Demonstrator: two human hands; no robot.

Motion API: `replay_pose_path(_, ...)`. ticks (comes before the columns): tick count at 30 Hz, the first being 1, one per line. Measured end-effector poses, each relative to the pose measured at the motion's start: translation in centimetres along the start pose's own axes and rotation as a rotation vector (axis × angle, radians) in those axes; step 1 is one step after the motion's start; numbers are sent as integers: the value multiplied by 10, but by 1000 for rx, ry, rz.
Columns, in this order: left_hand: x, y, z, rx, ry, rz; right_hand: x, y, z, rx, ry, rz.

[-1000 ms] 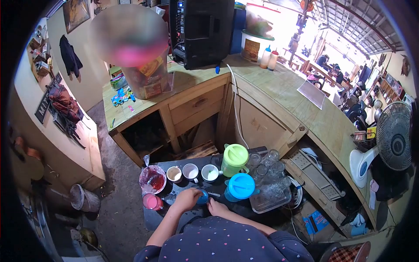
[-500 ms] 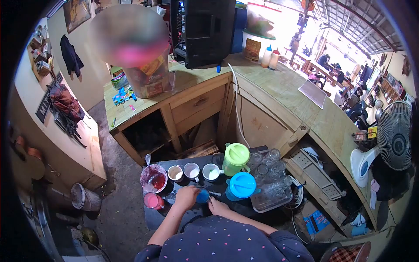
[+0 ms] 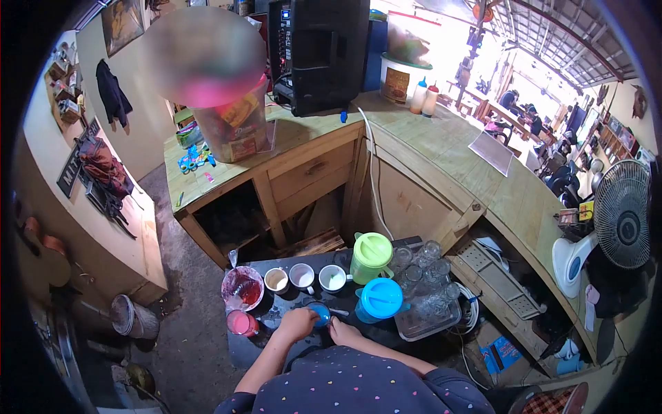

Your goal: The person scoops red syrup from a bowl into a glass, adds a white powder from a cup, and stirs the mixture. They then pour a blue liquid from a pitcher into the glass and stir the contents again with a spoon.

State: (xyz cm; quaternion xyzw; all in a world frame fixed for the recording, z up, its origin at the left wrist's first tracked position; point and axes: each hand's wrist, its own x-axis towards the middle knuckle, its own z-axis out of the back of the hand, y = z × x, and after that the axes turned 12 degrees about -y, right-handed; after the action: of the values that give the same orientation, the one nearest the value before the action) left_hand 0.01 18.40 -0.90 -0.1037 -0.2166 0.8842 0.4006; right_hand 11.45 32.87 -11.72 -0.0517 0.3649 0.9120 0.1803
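Observation:
On the dark low table (image 3: 276,323), my left hand (image 3: 298,324) is at the left rim of a small cup of blue liquid (image 3: 320,314), its fingers drawn together; what they pinch is too small to make out. My right hand (image 3: 342,332) is closed at the cup's lower right side, near a spoon (image 3: 338,312). Behind stand a cup with tan contents (image 3: 276,280), a white cup (image 3: 302,276) and another white cup (image 3: 333,278). A bowl with red contents (image 3: 243,288) and a glass of pink liquid (image 3: 242,322) are at the left.
A green-lidded pitcher (image 3: 372,255), a blue-lidded pitcher (image 3: 380,299) and a tray of clear glasses (image 3: 429,321) stand at the right. Beyond is a wooden counter (image 3: 427,148) with a black speaker (image 3: 321,58) and a fan (image 3: 626,214).
My left hand has shifted slightly right and down at the blue cup. My right hand has barely moved. The view has tilted slightly.

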Motion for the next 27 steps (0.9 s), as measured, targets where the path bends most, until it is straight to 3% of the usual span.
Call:
replay_pose_path(5, 7, -6, 13, -92, -265, -104, 2, -7, -8, 9, -34, 46)
replay_pose_path(8, -3, -2, 2, 160, -114, 45, 1, -6, -6, 23, -41, 47)
replay_pose_path(11, -5, 8, -6, 14, -55, -38, -4, 2, 1, 20, -58, 35)
replay_pose_path(14, -1, -1, 4, -159, -257, -54, 0, -4, -4, -1, -40, 33)
replay_pose_path(17, -2, -5, 11, 40, -288, -68, -1, -3, -2, 22, -17, 29)
replay_pose_path(20, -6, 3, -9, 103, -116, 33, -2, 0, 2, 27, -16, 33)
replay_pose_path(23, -5, 4, -10, -62, -102, -29, 1, -6, -7, 13, -27, 20)
replay_pose_path(27, 0, -9, 11, -16, -303, -91, -3, 0, 1, 11, -62, 70)
